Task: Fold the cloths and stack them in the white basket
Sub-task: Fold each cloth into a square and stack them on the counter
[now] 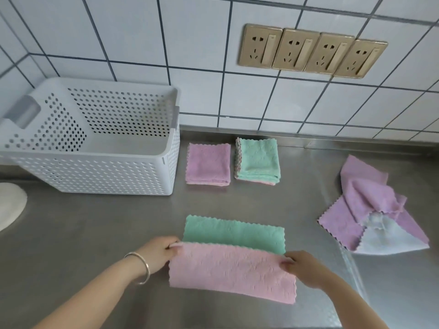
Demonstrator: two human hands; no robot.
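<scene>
A two-sided cloth lies on the steel counter in front of me, its green face (pixel 234 235) flat and its pink face (pixel 232 271) lifted over it along the near half. My left hand (pixel 158 254) pinches the pink edge's left corner. My right hand (pixel 301 267) pinches its right corner. Two folded cloths lie further back: a purple one (pixel 208 163) and a green one (pixel 258 160). The white perforated basket (pixel 95 172) stands at the back left with nothing visible inside. An unfolded purple and white cloth (pixel 373 210) lies crumpled at the right.
The tiled wall with several gold sockets (pixel 311 51) rises behind the counter. A white round object (pixel 9 205) shows at the left edge. The steel counter (pixel 95 233) stretches between the basket and my hands.
</scene>
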